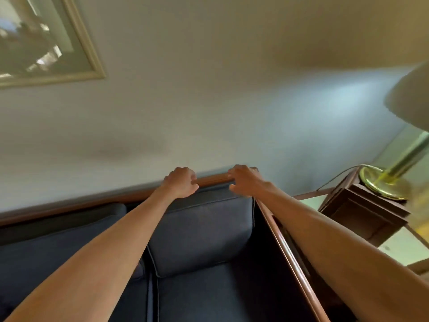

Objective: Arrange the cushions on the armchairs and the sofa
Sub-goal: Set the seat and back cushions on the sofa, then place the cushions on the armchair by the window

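Two bare forearms in frame, both running up to the sofa back cushion (199, 228). No sleeves visible up to the bottom frame edge. Left hand (181, 183) and right hand (243, 181), both just above that cushion: no gloves, no watch or bands at the wrists. Rings: none seen, but fingers are motion-blurred, so can't confirm.

My left hand (182, 182) and right hand (243, 181) rest on top of the dark blue upright back cushion (202, 231) at the sofa's right end. Farther right, the brass lamp (394, 173) stands on a dark wooden side table (364, 212).
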`<state>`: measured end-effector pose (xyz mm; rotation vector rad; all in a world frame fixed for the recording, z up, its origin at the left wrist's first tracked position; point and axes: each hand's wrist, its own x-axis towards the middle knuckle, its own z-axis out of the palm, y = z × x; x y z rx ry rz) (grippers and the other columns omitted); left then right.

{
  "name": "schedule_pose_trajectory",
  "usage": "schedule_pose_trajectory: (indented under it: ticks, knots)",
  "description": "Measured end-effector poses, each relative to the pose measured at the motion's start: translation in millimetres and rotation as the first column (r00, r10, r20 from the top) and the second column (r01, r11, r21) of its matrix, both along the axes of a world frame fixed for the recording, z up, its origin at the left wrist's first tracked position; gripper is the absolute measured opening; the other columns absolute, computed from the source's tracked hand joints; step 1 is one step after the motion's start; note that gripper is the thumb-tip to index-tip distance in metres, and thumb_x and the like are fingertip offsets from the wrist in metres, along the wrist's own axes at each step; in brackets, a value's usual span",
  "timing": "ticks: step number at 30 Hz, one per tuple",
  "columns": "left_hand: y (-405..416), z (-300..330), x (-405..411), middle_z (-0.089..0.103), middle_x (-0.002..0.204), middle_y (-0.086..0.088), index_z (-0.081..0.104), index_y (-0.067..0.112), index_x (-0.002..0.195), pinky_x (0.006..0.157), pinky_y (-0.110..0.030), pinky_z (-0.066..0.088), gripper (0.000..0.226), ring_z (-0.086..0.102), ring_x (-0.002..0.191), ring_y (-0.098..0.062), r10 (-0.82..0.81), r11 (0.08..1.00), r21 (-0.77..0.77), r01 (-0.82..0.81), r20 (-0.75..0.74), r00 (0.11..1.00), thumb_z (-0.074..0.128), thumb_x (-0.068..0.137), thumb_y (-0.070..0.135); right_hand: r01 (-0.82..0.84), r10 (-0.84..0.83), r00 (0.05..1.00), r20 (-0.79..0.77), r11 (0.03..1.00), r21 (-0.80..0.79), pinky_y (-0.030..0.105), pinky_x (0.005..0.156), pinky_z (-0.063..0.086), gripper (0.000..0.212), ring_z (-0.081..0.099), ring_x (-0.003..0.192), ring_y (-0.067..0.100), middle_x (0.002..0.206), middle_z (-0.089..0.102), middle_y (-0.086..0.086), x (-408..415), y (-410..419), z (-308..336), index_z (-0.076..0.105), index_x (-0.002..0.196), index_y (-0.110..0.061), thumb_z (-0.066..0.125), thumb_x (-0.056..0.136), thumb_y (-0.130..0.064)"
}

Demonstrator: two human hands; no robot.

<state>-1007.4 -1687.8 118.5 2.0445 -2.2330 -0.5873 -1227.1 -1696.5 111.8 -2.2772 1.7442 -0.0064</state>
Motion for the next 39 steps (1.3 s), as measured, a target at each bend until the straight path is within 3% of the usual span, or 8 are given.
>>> schedule_pose_trajectory:
  ticks: [8, 16, 24, 30, 34, 39]
  knots:
    - [64.0, 161.5, -143.0, 0.066, 0.124, -0.004, 0.064, 0.013, 0.124, 0.096, -0.038, 0.046, 0.036, 0.061, 0.112, -0.024, -0.293, 0.926, -0.271, 0.263, -0.075, 0.953, 0.066, 0.091, 0.029, 0.206, -0.191, 0.977, 0.094, 0.961, -0.185, 0.038, 0.098, 0.050, 0.041, 0.060, 0.117, 0.024, 0.136, 0.059, 0.002, -118.4, 105.8, 149.0, 0.060, 0.130, -0.021, 0.064, 0.089, -0.028]
    - [160.9, 212.8, -358.5, 0.067, 0.119, 0.000, 0.067, 0.017, 0.119, 0.096, -0.040, 0.048, 0.035, 0.060, 0.113, -0.023, -0.583, 0.768, -0.350, 0.537, -0.034, 0.811, 0.068, 0.088, 0.033, 0.482, -0.488, 0.872, 0.042, 0.839, -0.251, 0.041, 0.097, 0.049, 0.040, 0.058, 0.116, 0.027, 0.127, 0.062, 0.004, -315.4, 259.2, 204.7, 0.062, 0.126, -0.023, 0.063, 0.086, -0.029]
    - [313.7, 204.3, -613.3, 0.070, 0.114, 0.001, 0.070, 0.019, 0.112, 0.094, -0.038, 0.050, 0.031, 0.063, 0.109, -0.022, -0.817, 0.564, -0.328, 0.758, -0.085, 0.571, 0.070, 0.085, 0.034, 0.727, -0.748, 0.663, -0.008, 0.647, -0.229, 0.040, 0.095, 0.050, 0.037, 0.059, 0.114, 0.026, 0.129, 0.060, 0.005, -543.9, 469.8, 203.0, 0.063, 0.124, -0.020, 0.063, 0.089, -0.029]
    - [404.3, 184.1, -763.2, 0.072, 0.106, 0.002, 0.073, 0.021, 0.105, 0.088, -0.033, 0.053, 0.028, 0.066, 0.101, -0.021, -0.899, 0.437, -0.281, 0.854, -0.105, 0.426, 0.071, 0.080, 0.034, 0.862, -0.873, 0.488, 0.019, 0.478, -0.172, 0.042, 0.093, 0.051, 0.036, 0.059, 0.114, 0.027, 0.128, 0.061, 0.006, -661.6, 594.8, 174.4, 0.065, 0.122, -0.022, 0.061, 0.087, -0.027]
    - [442.2, 141.5, -838.6, 0.072, 0.105, 0.004, 0.073, 0.022, 0.107, 0.088, -0.033, 0.053, 0.029, 0.066, 0.099, -0.018, -0.929, 0.370, -0.228, 0.901, -0.124, 0.350, 0.070, 0.081, 0.034, 0.918, -0.914, 0.395, 0.086, 0.389, -0.080, 0.041, 0.096, 0.052, 0.038, 0.059, 0.116, 0.024, 0.131, 0.059, 0.003, -720.5, 641.0, 132.1, 0.063, 0.126, -0.022, 0.064, 0.088, -0.025]
    - [474.8, 39.7, -916.7, 0.072, 0.107, 0.004, 0.072, 0.021, 0.108, 0.091, -0.032, 0.053, 0.028, 0.066, 0.100, -0.016, -0.940, 0.313, -0.073, 0.947, -0.166, 0.298, 0.071, 0.083, 0.033, 0.954, -0.955, 0.284, 0.084, 0.290, 0.071, 0.040, 0.095, 0.052, 0.036, 0.058, 0.116, 0.024, 0.132, 0.056, 0.000, -780.1, 680.0, 47.3, 0.064, 0.123, -0.027, 0.066, 0.087, -0.030]
